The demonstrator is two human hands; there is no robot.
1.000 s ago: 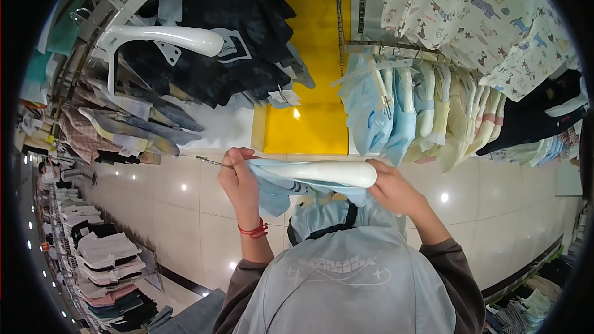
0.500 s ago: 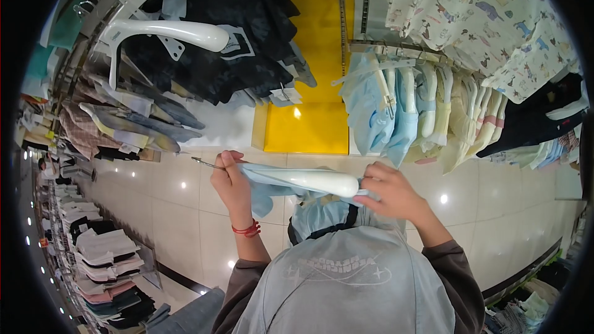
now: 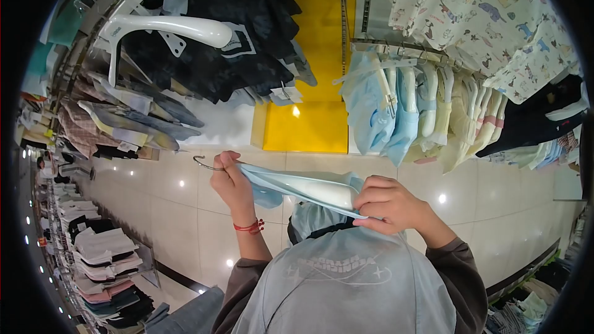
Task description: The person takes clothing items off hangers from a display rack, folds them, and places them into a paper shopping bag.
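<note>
My left hand (image 3: 232, 180) is closed at the hook end of a white clothes hanger (image 3: 328, 193), and the bare metal hook sticks out to the left of my fingers. A light blue garment (image 3: 263, 176) wraps part of the hanger, its edges running above and below the white arm. At the hanger's rounded tip, my right hand (image 3: 390, 203) pinches the garment's edge. Part of the cloth hangs below, close to my chest; the garment's full shape is hidden.
Ahead on the right hangs a row of light blue and cream clothes (image 3: 405, 108). Dark shirts (image 3: 216, 43) hang at upper left beside another white hanger (image 3: 176, 25). A yellow platform (image 3: 306, 127) stands in front, and folded clothes (image 3: 105, 247) are stacked at lower left.
My right hand has moved slightly down and drawn the light blue cloth further along the hanger, covering more around its tip. The hook has turned a little; my left hand is nearly still.
</note>
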